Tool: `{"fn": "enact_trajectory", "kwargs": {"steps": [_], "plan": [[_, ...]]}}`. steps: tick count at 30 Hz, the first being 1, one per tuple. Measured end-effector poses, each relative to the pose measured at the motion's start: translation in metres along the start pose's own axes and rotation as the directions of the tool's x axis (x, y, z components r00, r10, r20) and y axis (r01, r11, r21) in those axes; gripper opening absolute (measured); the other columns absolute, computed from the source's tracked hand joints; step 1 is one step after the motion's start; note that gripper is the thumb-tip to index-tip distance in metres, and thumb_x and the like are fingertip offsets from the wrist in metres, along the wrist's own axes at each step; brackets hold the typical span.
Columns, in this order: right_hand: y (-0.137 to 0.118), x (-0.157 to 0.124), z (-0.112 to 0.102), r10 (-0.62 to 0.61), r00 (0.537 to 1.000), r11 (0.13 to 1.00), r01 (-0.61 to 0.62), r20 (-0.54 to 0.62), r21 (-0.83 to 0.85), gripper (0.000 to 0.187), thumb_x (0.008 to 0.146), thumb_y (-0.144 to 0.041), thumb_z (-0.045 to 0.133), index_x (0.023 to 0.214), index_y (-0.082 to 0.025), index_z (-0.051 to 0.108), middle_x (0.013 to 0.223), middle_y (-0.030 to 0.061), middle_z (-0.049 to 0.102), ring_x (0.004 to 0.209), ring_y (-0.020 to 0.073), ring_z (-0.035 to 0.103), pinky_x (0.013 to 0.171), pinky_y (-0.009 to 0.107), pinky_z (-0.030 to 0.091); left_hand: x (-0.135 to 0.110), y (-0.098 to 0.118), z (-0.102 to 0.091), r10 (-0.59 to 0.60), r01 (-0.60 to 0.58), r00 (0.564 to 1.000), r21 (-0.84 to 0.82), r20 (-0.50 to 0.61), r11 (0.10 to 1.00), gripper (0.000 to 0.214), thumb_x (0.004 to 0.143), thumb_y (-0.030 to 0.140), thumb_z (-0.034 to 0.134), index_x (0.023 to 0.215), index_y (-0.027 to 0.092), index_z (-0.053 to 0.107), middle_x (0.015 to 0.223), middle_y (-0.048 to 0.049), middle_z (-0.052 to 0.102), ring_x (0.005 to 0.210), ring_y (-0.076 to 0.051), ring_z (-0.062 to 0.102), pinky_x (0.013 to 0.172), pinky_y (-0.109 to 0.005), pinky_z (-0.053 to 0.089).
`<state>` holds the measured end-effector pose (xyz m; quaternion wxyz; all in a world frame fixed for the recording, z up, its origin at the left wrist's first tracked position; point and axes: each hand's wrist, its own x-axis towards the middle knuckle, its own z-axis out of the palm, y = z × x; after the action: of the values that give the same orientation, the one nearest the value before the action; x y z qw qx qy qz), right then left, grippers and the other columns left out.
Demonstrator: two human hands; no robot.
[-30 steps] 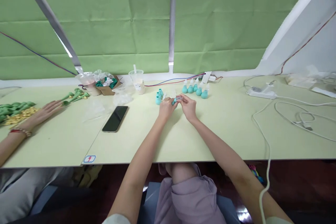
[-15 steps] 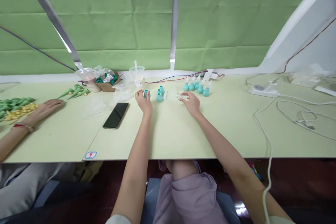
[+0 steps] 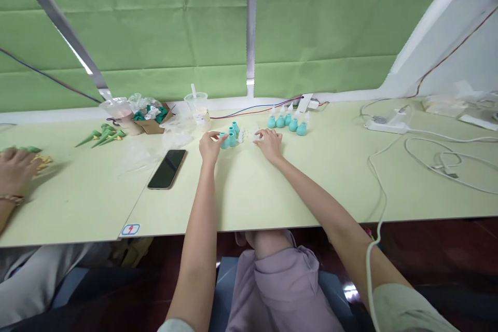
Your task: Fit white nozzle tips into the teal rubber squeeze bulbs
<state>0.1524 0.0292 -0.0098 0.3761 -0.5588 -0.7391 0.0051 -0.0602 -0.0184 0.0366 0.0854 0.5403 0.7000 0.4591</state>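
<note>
My left hand point(image 3: 210, 146) pinches a teal rubber bulb point(image 3: 224, 140) between thumb and fingers. The bulb stands right beside a small cluster of similar open-necked bulbs point(image 3: 232, 138). My right hand point(image 3: 269, 144) is closed at the fingertips over small clear parts point(image 3: 256, 133); whatever lies in the fingers is too small to make out. Between my two hands sit small white pieces point(image 3: 240, 136) on the table. Beyond my right hand stands a group of teal bulbs point(image 3: 293, 124) fitted with clear pointed nozzles.
A phone point(image 3: 167, 169) lies left of my left arm. Behind are a plastic cup point(image 3: 197, 111), clear bags point(image 3: 177, 131) and a cardboard box point(image 3: 151, 125). White cables and a power strip point(image 3: 387, 123) occupy the right. A co-worker's hand point(image 3: 17, 171) rests on green and yellow pieces.
My left hand has brought its bulb rightward, up against the other bulbs. My right hand has shifted slightly left. The co-worker's hand has moved left onto the pile, and the view has shifted a little.
</note>
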Motion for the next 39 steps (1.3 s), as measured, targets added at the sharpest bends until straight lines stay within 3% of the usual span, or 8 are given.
{"fn": "enact_trajectory", "kwargs": {"steps": [9,18,23,26,30,33,36,39], "plan": [[0.003,0.0,0.005,0.012,1.0,1.0,-0.012,-0.006,-0.022,0.016,0.08,-0.026,0.064,0.096,-0.027,0.061,0.092,0.0021,0.063,0.093,0.022,0.05,0.076,0.033,0.022,-0.004,-0.008,0.008,0.17,-0.203,0.948,0.099,0.271,0.974,0.028,0.071,0.044,0.069,0.087,0.021,0.068,0.082,-0.0013,0.065,0.074,-0.015,0.059,0.066,-0.026,0.04],[0.005,0.001,-0.017,0.048,0.98,0.999,-0.043,-0.195,0.03,0.018,0.086,-0.03,0.052,0.102,-0.026,0.059,0.095,0.0035,0.06,0.095,0.0225,0.049,0.081,0.035,0.027,-0.004,-0.011,0.008,0.231,-0.283,0.937,0.181,0.263,0.942,0.024,0.073,0.042,0.068,0.086,0.022,0.068,0.084,-0.0025,0.062,0.085,-0.018,0.056,0.067,-0.027,0.039],[0.044,0.02,-0.06,0.261,0.848,0.952,-0.306,-0.461,-0.024,0.028,0.087,-0.033,0.042,0.111,-0.023,0.053,0.11,0.0105,0.055,0.104,0.0286,0.045,0.085,0.043,0.032,-0.003,-0.013,0.012,0.23,-0.28,0.938,0.173,0.261,0.944,0.022,0.076,0.04,0.066,0.087,0.022,0.067,0.085,-0.0021,0.061,0.083,-0.017,0.055,0.066,-0.027,0.038],[0.081,0.03,-0.085,0.351,0.775,0.905,-0.425,-0.526,-0.022,0.036,0.085,-0.039,0.045,0.117,-0.022,0.048,0.12,0.013,0.051,0.112,0.0312,0.042,0.088,0.048,0.034,-0.005,-0.014,0.015,0.217,-0.264,0.941,0.165,0.258,0.95,0.021,0.076,0.039,0.066,0.088,0.022,0.066,0.086,-0.0023,0.061,0.082,-0.016,0.055,0.068,-0.027,0.039],[0.12,0.039,-0.099,0.362,0.857,0.918,-0.395,-0.367,-0.016,0.049,0.078,-0.038,0.057,0.123,-0.025,0.045,0.127,0.01,0.051,0.116,0.0296,0.042,0.089,0.047,0.038,-0.007,-0.014,0.016,0.209,-0.264,0.935,0.172,0.285,0.949,0.023,0.077,0.04,0.066,0.091,0.022,0.066,0.089,-0.0034,0.062,0.084,-0.018,0.056,0.069,-0.028,0.039],[0.133,0.041,-0.098,0.367,0.904,0.926,-0.378,-0.219,-0.011,0.036,0.08,-0.036,0.055,0.114,-0.025,0.052,0.117,0.0076,0.059,0.107,0.0268,0.05,0.09,0.049,0.036,-0.01,-0.014,0.012,0.221,-0.279,0.933,0.185,0.285,0.942,0.026,0.076,0.041,0.066,0.094,0.022,0.065,0.088,-0.0037,0.062,0.087,-0.019,0.055,0.071,-0.029,0.039],[0.136,0.041,-0.093,0.37,0.918,0.927,-0.375,-0.146,-0.012,0.026,0.08,-0.034,0.053,0.104,-0.025,0.056,0.106,0.0043,0.064,0.097,0.024,0.055,0.092,0.05,0.031,-0.014,-0.01,0.009,0.24,-0.299,0.935,0.216,0.26,0.93,0.032,0.078,0.046,0.063,0.101,0.023,0.063,0.09,-0.004,0.062,0.092,-0.02,0.055,0.078,-0.031,0.038],[0.134,0.043,-0.088,0.383,0.901,0.921,-0.39,-0.204,0.005,0.04,0.076,-0.036,0.057,0.114,-0.026,0.052,0.11,0.0041,0.064,0.098,0.0241,0.055,0.091,0.049,0.031,-0.017,-0.002,0.002,0.243,-0.289,0.951,0.274,0.189,0.917,0.037,0.084,0.049,0.055,0.109,0.022,0.059,0.097,-0.0056,0.062,0.099,-0.021,0.053,0.084,-0.032,0.036]]}}
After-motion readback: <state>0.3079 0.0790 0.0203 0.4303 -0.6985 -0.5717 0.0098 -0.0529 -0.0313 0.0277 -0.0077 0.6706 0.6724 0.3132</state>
